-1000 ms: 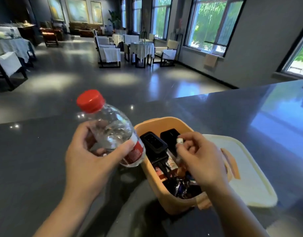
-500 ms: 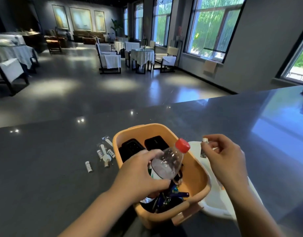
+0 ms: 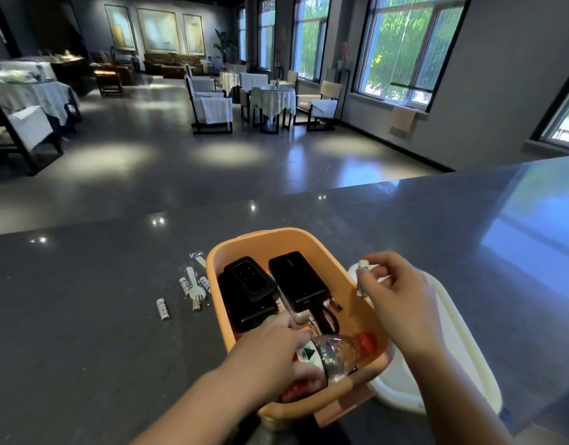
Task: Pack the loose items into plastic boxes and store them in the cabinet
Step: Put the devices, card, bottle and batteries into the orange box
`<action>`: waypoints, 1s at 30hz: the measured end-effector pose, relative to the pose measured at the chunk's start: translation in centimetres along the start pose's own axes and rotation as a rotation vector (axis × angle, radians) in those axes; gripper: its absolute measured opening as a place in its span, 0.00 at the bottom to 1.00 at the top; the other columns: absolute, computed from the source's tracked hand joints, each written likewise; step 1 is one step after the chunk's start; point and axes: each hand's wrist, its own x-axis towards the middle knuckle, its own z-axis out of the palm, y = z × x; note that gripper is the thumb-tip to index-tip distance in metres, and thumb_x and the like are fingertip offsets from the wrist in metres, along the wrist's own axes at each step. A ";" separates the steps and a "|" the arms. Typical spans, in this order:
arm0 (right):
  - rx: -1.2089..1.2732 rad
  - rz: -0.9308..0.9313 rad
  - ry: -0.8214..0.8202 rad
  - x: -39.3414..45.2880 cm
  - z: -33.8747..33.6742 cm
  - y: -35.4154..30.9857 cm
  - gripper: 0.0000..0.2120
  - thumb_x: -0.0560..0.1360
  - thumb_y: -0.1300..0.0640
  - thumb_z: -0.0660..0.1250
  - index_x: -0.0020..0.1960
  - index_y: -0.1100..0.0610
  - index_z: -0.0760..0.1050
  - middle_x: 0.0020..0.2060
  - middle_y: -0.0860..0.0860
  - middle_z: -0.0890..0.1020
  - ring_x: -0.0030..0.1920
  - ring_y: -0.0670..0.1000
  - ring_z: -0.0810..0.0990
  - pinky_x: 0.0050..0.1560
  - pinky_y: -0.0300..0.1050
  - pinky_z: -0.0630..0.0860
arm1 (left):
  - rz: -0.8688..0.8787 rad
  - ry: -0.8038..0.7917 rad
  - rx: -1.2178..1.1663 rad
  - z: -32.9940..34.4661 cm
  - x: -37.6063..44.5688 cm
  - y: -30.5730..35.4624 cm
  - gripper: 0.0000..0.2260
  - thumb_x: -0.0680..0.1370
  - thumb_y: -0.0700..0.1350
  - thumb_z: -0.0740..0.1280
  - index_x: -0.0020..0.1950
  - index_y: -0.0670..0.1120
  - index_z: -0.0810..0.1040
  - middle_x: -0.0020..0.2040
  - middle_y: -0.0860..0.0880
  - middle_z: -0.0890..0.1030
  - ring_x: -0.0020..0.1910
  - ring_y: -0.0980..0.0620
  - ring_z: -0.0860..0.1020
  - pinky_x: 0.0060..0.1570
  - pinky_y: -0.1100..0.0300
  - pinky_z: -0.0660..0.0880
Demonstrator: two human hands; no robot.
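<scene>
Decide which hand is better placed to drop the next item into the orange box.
Probably the right hand: it already pinches a small white item just above the orange box rim, while the left hand grips the water bottle inside.

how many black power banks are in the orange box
2, side by side in the far half of the orange box: one power bank on the left, resting on another dark item, one on the right. More could be hidden under them.
</scene>
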 end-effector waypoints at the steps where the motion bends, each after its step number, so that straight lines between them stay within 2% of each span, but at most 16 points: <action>1: -0.013 -0.010 -0.044 -0.2 0.6 -0.1 0.04 0.74 0.52 0.67 0.48 0.44 0.77 0.35 0.42 0.81 0.39 0.36 0.77 0.32 0.31 0.68 | -0.005 0.059 -0.044 0.0 -0.2 -0.1 0.21 0.72 0.63 0.65 0.62 0.56 0.75 0.56 0.57 0.68 0.60 0.56 0.67 0.55 0.57 0.71; 3: -0.039 -0.032 -0.167 -0.4 2.0 -0.2 0.04 0.75 0.51 0.67 0.48 0.43 0.77 0.34 0.43 0.80 0.38 0.36 0.77 0.33 0.32 0.70 | -0.039 0.237 -0.120 0.0 -0.7 -0.5 0.18 0.74 0.60 0.64 0.63 0.58 0.74 0.55 0.61 0.68 0.60 0.60 0.67 0.57 0.61 0.69; 5: -0.052 -0.051 -0.291 -0.1 3.5 -0.3 0.04 0.75 0.51 0.67 0.49 0.44 0.78 0.32 0.44 0.80 0.34 0.39 0.78 0.33 0.34 0.71 | -0.099 0.426 -0.134 0.1 -1.1 -1.5 0.15 0.77 0.58 0.61 0.63 0.59 0.73 0.59 0.63 0.69 0.62 0.62 0.64 0.62 0.65 0.63; 6: -0.061 -0.057 -0.340 0.2 4.3 -0.3 0.05 0.75 0.52 0.67 0.50 0.44 0.78 0.31 0.43 0.80 0.33 0.40 0.78 0.33 0.35 0.71 | -0.139 0.491 -0.153 0.3 -1.3 -2.1 0.15 0.78 0.57 0.61 0.64 0.60 0.72 0.63 0.64 0.67 0.66 0.63 0.61 0.65 0.66 0.59; 8: -0.111 -0.074 -0.399 1.4 6.1 -0.5 0.07 0.75 0.52 0.68 0.53 0.45 0.77 0.31 0.43 0.79 0.32 0.40 0.77 0.35 0.36 0.72 | -0.214 0.556 -0.189 0.7 -1.6 -3.1 0.19 0.78 0.54 0.61 0.69 0.59 0.66 0.72 0.63 0.57 0.73 0.62 0.50 0.72 0.60 0.51; 11: -0.196 -0.098 -0.441 3.8 8.6 -1.3 0.08 0.74 0.51 0.68 0.53 0.48 0.74 0.34 0.44 0.81 0.36 0.40 0.78 0.38 0.39 0.74 | -0.295 0.591 -0.308 1.3 -1.7 -3.8 0.24 0.79 0.53 0.61 0.74 0.58 0.58 0.75 0.63 0.46 0.74 0.62 0.41 0.75 0.55 0.48; 13: -0.251 -0.105 -0.464 5.5 10.2 -1.8 0.08 0.74 0.51 0.68 0.52 0.50 0.74 0.35 0.46 0.82 0.38 0.44 0.80 0.41 0.44 0.77 | -0.316 0.619 -0.431 1.6 -1.6 -4.0 0.26 0.79 0.51 0.60 0.76 0.57 0.55 0.75 0.65 0.45 0.74 0.63 0.40 0.75 0.56 0.47; 15: -0.311 -0.113 -0.479 6.8 11.6 -2.0 0.08 0.73 0.50 0.69 0.50 0.50 0.74 0.36 0.46 0.81 0.38 0.46 0.80 0.42 0.47 0.79 | -0.312 0.632 -0.453 1.9 -1.5 -4.2 0.27 0.80 0.51 0.59 0.76 0.57 0.52 0.75 0.65 0.44 0.73 0.65 0.39 0.73 0.60 0.44; 19: -0.388 -0.137 -0.496 7.8 13.7 -1.7 0.07 0.73 0.49 0.69 0.49 0.48 0.74 0.37 0.45 0.80 0.37 0.44 0.79 0.36 0.42 0.76 | -0.313 0.612 -0.444 1.9 -1.2 -4.9 0.27 0.80 0.51 0.58 0.76 0.58 0.49 0.75 0.65 0.39 0.72 0.65 0.35 0.70 0.64 0.39; 23: -0.392 -0.151 -0.517 7.9 14.9 -1.7 0.02 0.74 0.54 0.67 0.46 0.49 0.75 0.39 0.46 0.81 0.38 0.45 0.79 0.43 0.46 0.80 | -0.315 0.616 -0.469 1.9 -0.8 -5.6 0.28 0.80 0.51 0.59 0.76 0.58 0.49 0.74 0.66 0.38 0.72 0.65 0.35 0.70 0.63 0.41; 26: -0.389 -0.156 -0.536 7.8 15.2 -1.8 0.01 0.74 0.53 0.67 0.44 0.49 0.76 0.37 0.46 0.81 0.37 0.45 0.80 0.41 0.44 0.80 | -0.316 0.631 -0.497 2.1 -0.8 -5.7 0.27 0.80 0.51 0.59 0.76 0.58 0.51 0.74 0.68 0.39 0.73 0.66 0.36 0.71 0.62 0.42; 30: -0.320 -0.178 -0.518 6.8 14.8 -3.3 0.04 0.75 0.52 0.65 0.47 0.50 0.78 0.36 0.45 0.81 0.36 0.44 0.79 0.40 0.43 0.79 | -0.307 0.664 -0.527 2.4 -0.9 -5.6 0.26 0.80 0.52 0.58 0.76 0.58 0.52 0.74 0.68 0.41 0.73 0.67 0.38 0.74 0.61 0.45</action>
